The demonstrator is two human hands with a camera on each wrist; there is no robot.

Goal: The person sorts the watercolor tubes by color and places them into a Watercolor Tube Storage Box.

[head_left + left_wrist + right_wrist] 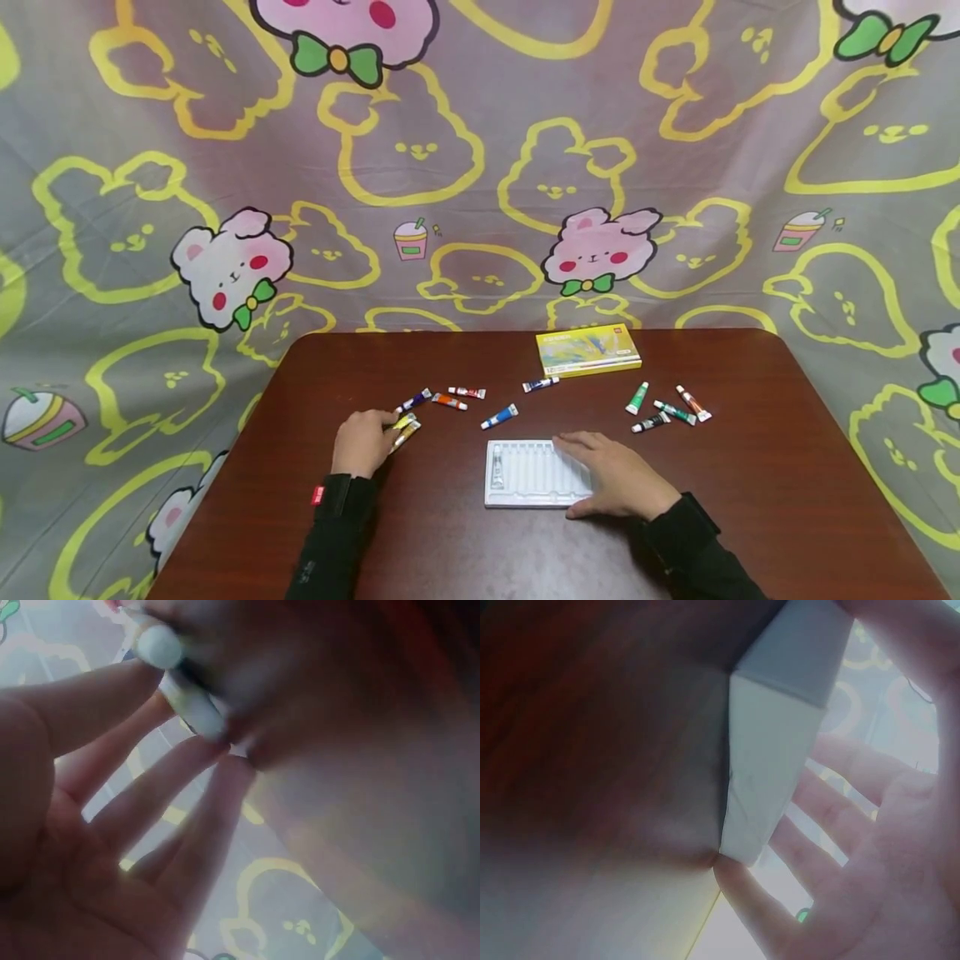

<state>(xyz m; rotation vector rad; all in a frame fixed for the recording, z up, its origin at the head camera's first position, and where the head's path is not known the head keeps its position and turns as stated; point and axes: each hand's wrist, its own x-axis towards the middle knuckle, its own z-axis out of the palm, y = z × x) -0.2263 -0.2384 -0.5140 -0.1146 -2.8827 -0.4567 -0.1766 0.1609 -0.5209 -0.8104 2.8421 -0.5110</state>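
My left hand [363, 442] is at two yellow paint tubes [406, 434] lying on the left of the table. In the left wrist view the thumb and index finger pinch a tube by its white cap [160, 647], and the other fingers stretch out beside it. My right hand [618, 473] grips the right end of a white slotted tray [536, 502], thumb at the front edge and fingers at the back edge. The tray's pale side wall [772, 757] shows close up in the right wrist view. One white tube [497, 469] lies in its leftmost slot.
Behind the left hand lie purple [414, 400], orange [450, 402] and red [467, 392] tubes. Blue [499, 417] and dark blue [541, 384] ones lie mid-table. Several more, including a green tube [637, 398], are at right. A yellow box [588, 350] sits near the back edge before a patterned curtain.
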